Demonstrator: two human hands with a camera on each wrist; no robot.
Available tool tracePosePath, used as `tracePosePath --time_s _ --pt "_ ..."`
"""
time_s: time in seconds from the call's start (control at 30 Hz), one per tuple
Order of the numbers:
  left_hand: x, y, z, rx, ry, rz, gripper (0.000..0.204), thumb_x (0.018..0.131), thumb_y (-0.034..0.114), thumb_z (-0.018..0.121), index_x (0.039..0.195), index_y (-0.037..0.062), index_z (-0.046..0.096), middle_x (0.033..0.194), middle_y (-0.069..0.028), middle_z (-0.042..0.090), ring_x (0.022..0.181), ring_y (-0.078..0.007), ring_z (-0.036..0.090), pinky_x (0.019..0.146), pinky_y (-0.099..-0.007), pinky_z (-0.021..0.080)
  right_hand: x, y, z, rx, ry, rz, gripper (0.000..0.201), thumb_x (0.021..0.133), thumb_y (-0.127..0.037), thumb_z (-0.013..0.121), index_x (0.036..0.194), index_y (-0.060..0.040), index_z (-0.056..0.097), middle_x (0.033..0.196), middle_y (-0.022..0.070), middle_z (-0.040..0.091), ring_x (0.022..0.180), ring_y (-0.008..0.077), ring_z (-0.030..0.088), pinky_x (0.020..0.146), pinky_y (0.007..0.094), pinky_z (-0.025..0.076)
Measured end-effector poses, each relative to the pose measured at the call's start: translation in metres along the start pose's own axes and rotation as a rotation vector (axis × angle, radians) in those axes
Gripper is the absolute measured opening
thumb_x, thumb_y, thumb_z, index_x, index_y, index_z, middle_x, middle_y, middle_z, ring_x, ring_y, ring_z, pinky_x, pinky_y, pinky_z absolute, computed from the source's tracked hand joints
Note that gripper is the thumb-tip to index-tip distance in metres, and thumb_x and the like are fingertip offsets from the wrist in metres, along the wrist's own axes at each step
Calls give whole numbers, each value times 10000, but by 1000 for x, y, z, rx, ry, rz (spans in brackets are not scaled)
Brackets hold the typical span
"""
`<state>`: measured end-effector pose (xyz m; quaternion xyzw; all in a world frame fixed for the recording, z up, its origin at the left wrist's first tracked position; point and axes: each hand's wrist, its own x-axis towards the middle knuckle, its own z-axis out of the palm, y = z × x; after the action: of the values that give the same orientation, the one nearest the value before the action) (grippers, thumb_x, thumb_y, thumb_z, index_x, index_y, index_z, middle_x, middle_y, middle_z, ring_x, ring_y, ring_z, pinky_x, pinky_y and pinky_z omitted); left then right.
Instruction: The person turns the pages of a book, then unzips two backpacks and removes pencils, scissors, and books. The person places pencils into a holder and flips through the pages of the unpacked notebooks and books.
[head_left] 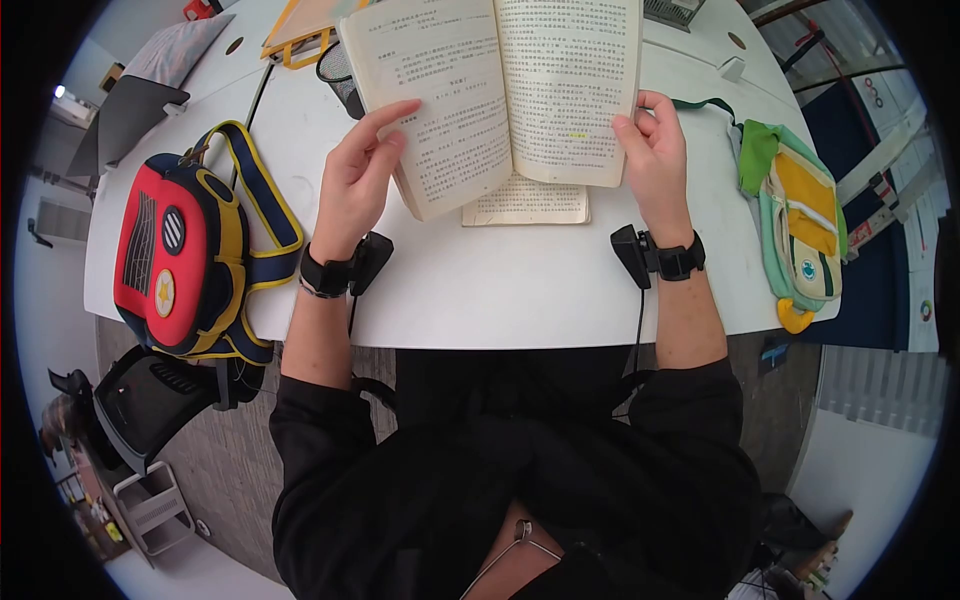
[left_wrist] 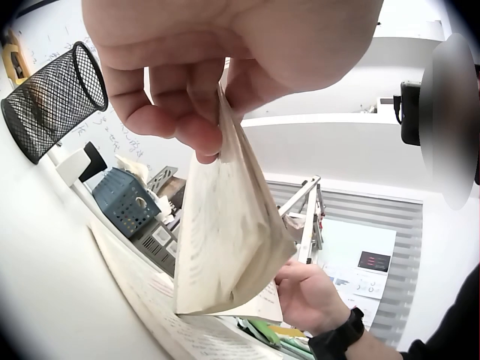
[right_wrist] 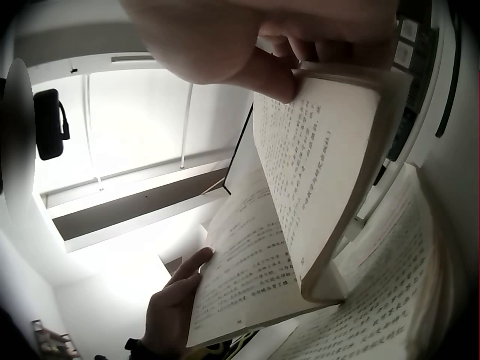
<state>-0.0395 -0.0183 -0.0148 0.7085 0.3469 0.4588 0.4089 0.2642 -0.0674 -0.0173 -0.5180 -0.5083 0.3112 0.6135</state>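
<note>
An open book (head_left: 440,110) with printed pages is held up above the white table, a small yellow mark on its right page. The left hand (head_left: 358,175) pinches its left edge between thumb and fingers. At the right edge, the right hand (head_left: 658,160) grips with the thumb on the page. Beneath it a second open book (head_left: 530,205) lies on the table, mostly hidden in the head view. In the left wrist view, the left hand (left_wrist: 225,45) pinches the pages of the raised book (left_wrist: 225,225). The right wrist view shows the right hand's thumb on the page (right_wrist: 322,150).
A red backpack (head_left: 170,260) stands on the left of the table (head_left: 480,300), a green and yellow bag (head_left: 800,220) on the right. Behind the book are a black mesh holder (head_left: 340,80) and a yellow-edged folder (head_left: 300,30). Black cables hang from both wrist cameras.
</note>
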Motion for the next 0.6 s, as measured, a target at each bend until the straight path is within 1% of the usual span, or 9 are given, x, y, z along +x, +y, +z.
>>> tracePosePath --time_s 0.03,0.07,0.1,0.13,0.27,0.33,0.47,0.53,0.6 --pt "-1 0 -2 -44 -37 -118 306 951 46 501 1243 5 587 1213 -83 599 1114 -137 525 959 -274 410 -1 -1 0 0 0 -1 232 926 -38 514 1139 24 447 964 134 673 855 131 633 762 254 495" --pt "-2 1 -1 -44 -37 -118 306 951 46 501 1243 5 587 1213 -83 599 1114 -137 525 959 -274 410 -1 -2 1 28 -44 -9 225 924 -36 515 1130 23 448 957 130 671 852 126 631 759 252 493" --pt "-1 4 1 -33 -56 -60 311 939 33 509 1239 1 586 1215 -85 599 1120 -141 524 961 -278 412 -2 -3 1 56 -88 -16 219 922 -35 517 1122 21 449 951 127 670 850 121 629 757 249 492" --pt "-1 6 2 -23 -74 -2 317 927 21 517 1235 -3 586 1218 -88 598 1125 -145 522 964 -283 415 -3 -5 2 56 -88 -16 219 922 -35 517 1122 21 449 951 127 670 850 121 629 757 249 492" --pt "-1 7 4 -53 -74 -18 322 916 -1 519 1229 -10 589 1231 -91 595 1139 -150 519 986 -291 404 -4 -5 2 64 -99 -6 207 919 -29 514 1111 15 450 946 121 669 844 115 626 752 245 488" --pt "-1 6 6 -21 -47 50 329 908 11 508 1222 11 605 1188 -90 629 1074 -142 560 935 -289 449 -3 -4 2 53 -92 -6 207 918 -26 513 1112 14 450 950 122 669 843 116 626 753 244 487" --pt "-1 4 5 0 -70 53 331 902 5 502 1214 12 613 1198 -100 630 1087 -158 564 942 -297 447 -3 -5 2 71 -82 5 209 918 -21 512 1114 13 449 953 121 669 845 115 625 755 243 487" --pt "-1 2 4 10 -89 60 328 895 1 499 1197 18 626 1177 -101 642 1076 -167 575 941 -300 448 -4 -6 3 80 -82 10 211 917 -17 511 1116 12 447 953 121 670 848 115 625 757 244 487" --pt "-1 3 4 21 -88 56 330 891 1 500 1193 23 630 1168 -101 646 1070 -167 578 938 -300 449 -5 -8 4 101 -81 15 178 935 -46 505 1099 8 461 950 111 669 846 105 621 742 237 482"
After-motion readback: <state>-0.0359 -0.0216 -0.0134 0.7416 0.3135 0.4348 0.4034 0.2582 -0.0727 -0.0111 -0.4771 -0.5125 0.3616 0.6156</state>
